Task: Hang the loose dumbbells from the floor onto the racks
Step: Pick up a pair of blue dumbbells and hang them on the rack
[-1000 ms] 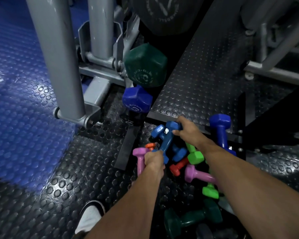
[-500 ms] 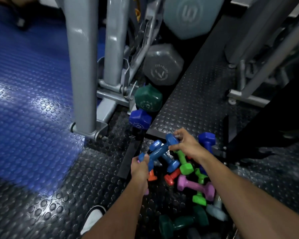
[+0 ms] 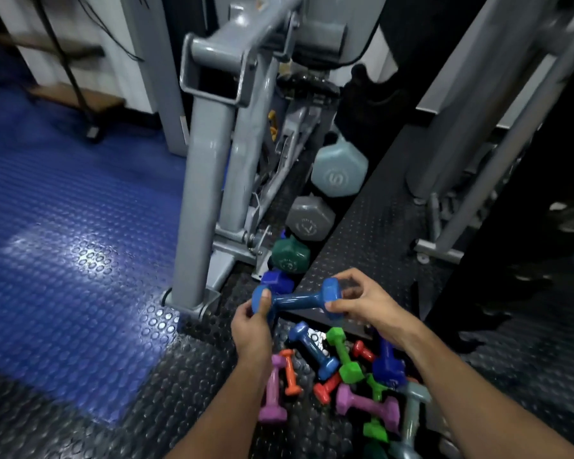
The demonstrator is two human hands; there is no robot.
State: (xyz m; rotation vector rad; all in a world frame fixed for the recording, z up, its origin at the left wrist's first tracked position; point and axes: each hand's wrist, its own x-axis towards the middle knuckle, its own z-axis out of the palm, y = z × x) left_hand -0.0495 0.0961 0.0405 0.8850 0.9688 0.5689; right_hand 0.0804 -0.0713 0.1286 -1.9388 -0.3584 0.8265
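Observation:
A blue dumbbell [image 3: 297, 299] is held level above the floor between both hands. My left hand [image 3: 251, 327] grips its left head, thumb across the face. My right hand [image 3: 365, 304] pinches its right head with curled fingers. Below lies a pile of loose dumbbells: a second blue one [image 3: 314, 346], a green one [image 3: 343, 356], an orange one [image 3: 290, 372], a red one [image 3: 328, 387], two purple ones [image 3: 273, 392] [image 3: 367, 404], a dark blue one [image 3: 388, 362] and a grey one [image 3: 411, 415].
A grey steel machine frame [image 3: 209, 180] stands just left of the pile. Behind it, larger dumbbells line up along a raised studded black platform [image 3: 375, 233]: dark blue [image 3: 277, 281], green [image 3: 290, 255], grey [image 3: 309, 218], pale grey [image 3: 340, 175]. Blue studded flooring [image 3: 63, 246] spreads left.
Both hands have lifted the blue dumbbell out of the pile and turned it level. The view has tilted up, showing more of the frame and the bigger dumbbells.

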